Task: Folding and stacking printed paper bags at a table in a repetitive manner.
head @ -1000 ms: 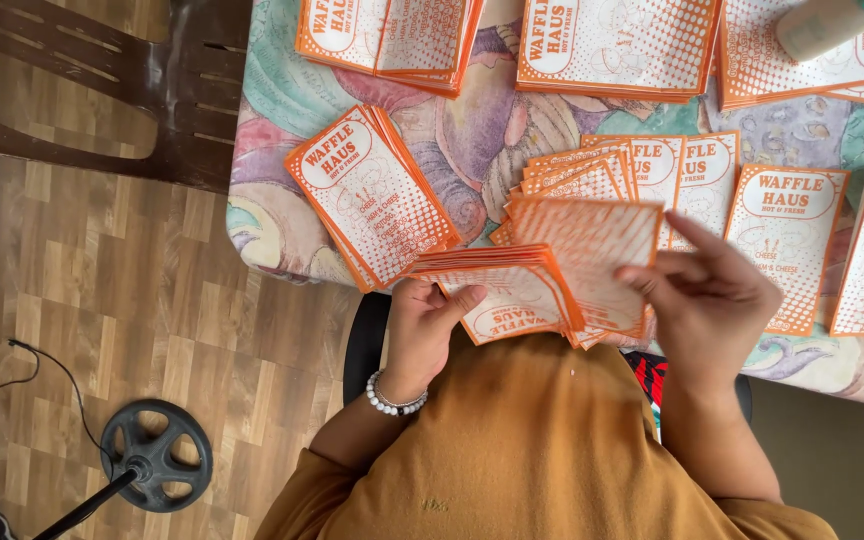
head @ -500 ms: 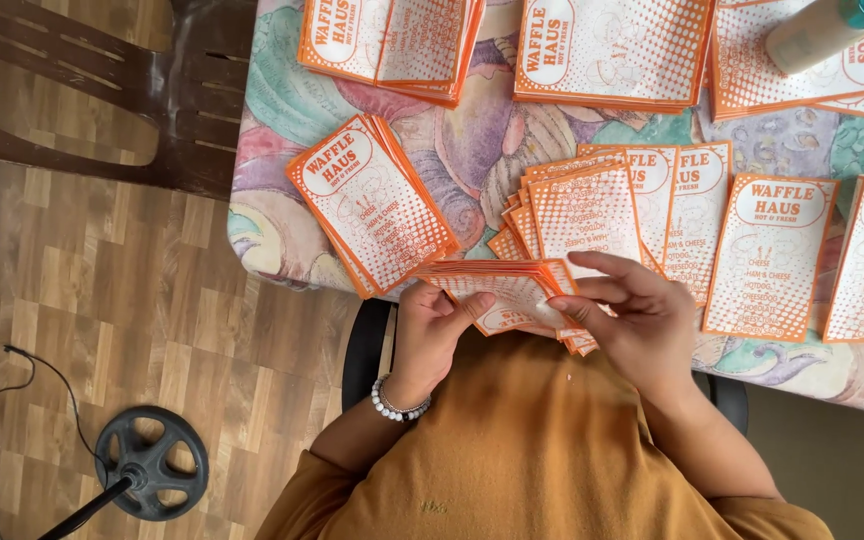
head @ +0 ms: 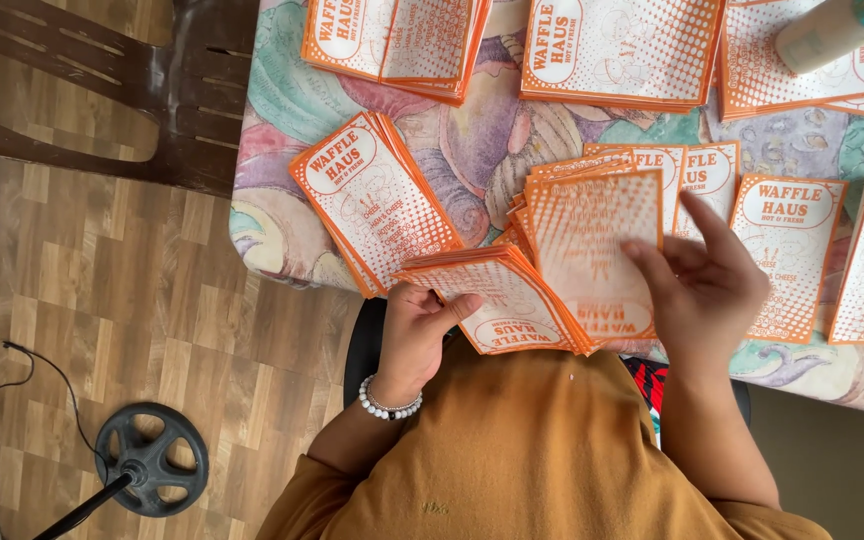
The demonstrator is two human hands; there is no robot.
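Wood-look flooring runs under a table [head: 282,110] draped in a pastel floral cloth, where I see several piles of orange-and-white printed cards [head: 617,45] laid out. My left hand [head: 417,335] is closed around a fanned stack of cards [head: 497,295] at the table's near edge, thumb across the top. My right hand [head: 707,285] pinches 1 single card [head: 592,250], orange-bordered with a dotted pattern, lifted just above that stack.

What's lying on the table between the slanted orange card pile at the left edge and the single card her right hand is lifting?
Only bare patterned tablecloth shows there in the head view.
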